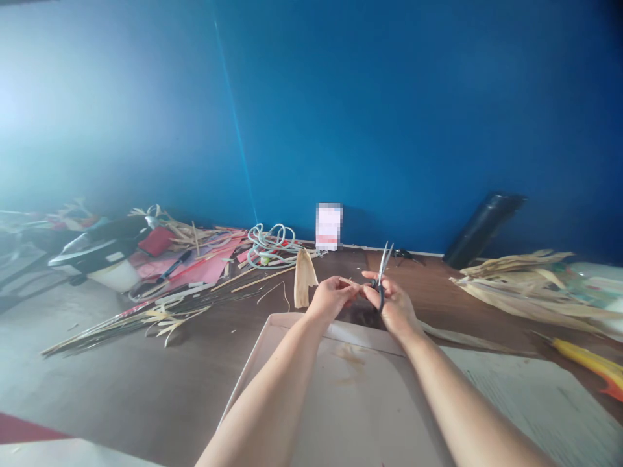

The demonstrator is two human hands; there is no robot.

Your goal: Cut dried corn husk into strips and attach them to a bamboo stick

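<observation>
My left hand point(331, 297) pinches a thin dried straw strip point(351, 283) between its fingers, above the far edge of a beige cardboard sheet point(360, 383). My right hand point(395, 305) grips a pair of scissors point(384, 267) whose blades point up and stand slightly apart. The two hands almost touch, and the strip's end lies by the scissors. A cut piece of dried husk point(304, 277) stands just left of my left hand.
A brown table point(195, 363) holds a pile of dried husks point(525, 285) at the right, thin sticks point(146, 318) and pink paper point(204, 266) at the left, a coiled white cord point(270, 246), a black roll point(481, 227), a steam iron point(104, 250) and a yellow tool point(591, 363).
</observation>
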